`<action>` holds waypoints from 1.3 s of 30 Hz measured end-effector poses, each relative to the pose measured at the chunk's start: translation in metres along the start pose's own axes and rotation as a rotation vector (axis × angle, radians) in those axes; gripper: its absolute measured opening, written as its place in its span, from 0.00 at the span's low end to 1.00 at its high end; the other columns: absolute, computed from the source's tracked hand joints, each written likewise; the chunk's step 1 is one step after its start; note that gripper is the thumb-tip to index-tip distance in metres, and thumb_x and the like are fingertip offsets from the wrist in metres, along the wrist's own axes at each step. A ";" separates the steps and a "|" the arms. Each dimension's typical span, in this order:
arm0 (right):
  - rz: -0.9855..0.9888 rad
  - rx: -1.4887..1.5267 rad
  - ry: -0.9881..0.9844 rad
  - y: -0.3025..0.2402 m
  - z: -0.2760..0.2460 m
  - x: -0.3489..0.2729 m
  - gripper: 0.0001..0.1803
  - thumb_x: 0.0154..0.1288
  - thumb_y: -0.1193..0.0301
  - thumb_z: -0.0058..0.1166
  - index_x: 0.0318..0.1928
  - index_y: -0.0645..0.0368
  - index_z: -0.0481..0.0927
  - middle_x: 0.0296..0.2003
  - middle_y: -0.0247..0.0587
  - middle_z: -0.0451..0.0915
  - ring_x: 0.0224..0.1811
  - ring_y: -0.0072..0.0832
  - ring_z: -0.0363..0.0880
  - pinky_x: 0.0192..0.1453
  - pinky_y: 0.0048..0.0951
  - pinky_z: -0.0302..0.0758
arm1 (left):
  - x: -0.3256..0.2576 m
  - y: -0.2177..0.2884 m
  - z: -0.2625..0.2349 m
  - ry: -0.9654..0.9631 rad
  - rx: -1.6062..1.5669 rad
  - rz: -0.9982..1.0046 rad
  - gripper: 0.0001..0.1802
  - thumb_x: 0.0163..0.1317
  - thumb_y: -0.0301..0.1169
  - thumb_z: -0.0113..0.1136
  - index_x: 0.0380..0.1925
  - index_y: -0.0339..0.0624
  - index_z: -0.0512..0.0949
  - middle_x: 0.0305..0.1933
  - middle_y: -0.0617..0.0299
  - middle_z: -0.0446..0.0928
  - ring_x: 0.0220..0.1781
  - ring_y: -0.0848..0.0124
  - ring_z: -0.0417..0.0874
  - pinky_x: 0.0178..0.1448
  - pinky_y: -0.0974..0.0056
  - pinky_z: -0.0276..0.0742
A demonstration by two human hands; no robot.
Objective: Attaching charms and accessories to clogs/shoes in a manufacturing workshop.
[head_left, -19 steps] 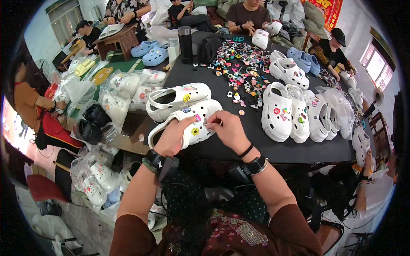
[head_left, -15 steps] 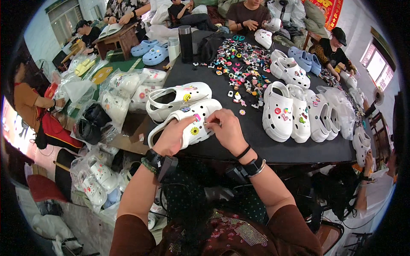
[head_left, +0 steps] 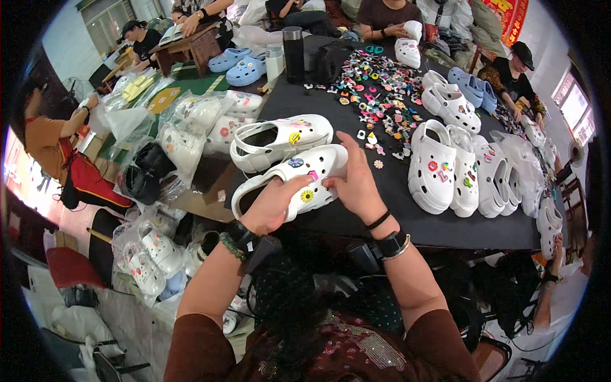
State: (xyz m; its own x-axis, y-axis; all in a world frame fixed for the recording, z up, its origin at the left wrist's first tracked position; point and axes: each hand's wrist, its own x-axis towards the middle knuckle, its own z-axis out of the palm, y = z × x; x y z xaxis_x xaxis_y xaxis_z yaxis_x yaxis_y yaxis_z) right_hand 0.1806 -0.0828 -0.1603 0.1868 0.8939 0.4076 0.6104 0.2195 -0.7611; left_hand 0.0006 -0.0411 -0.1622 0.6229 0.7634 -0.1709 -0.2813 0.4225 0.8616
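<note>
A white clog (head_left: 294,180) with colourful charms on its upper sits at the table's near edge, its toe pointing right. My left hand (head_left: 272,202) grips its near side, fingers partly hidden and thumb up by a pink charm (head_left: 312,176). Around the toe curls my right hand (head_left: 359,181), its thumb pressing the upper close to a yellow flower charm (head_left: 307,195). Just behind lies a second white clog (head_left: 282,141), bearing a yellow smiley charm (head_left: 294,137). Neither hand touches that one.
A heap of small charms (head_left: 382,95) spreads over the black table (head_left: 375,219). White clogs (head_left: 433,167) stand in a row to the right. Bagged clogs (head_left: 184,137) lie at left. A black flask (head_left: 293,54) stands farther back. Several people work around.
My right hand has gone from pinching at the upper to wrapping the toe, fingers stretched past it. The whole view has shifted, with things appearing farther right.
</note>
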 end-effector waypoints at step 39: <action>-0.435 -0.878 -0.566 -0.055 0.088 0.111 0.11 0.53 0.70 0.58 0.35 0.63 0.85 0.47 0.53 0.75 0.41 0.44 0.82 0.42 0.40 0.78 | -0.067 0.003 -0.075 0.798 1.090 0.875 0.17 0.60 0.16 0.52 0.50 0.36 0.75 0.57 0.54 0.70 0.57 0.60 0.74 0.62 0.61 0.68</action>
State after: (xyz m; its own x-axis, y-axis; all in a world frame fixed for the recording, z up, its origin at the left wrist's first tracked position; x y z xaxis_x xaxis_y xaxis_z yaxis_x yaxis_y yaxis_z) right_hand 0.1000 0.0392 -0.1181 -0.4123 0.9061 0.0944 0.9096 0.4037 0.0980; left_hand -0.0972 -0.0539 -0.1839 -0.0610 0.7661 0.6399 0.5164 -0.5244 0.6770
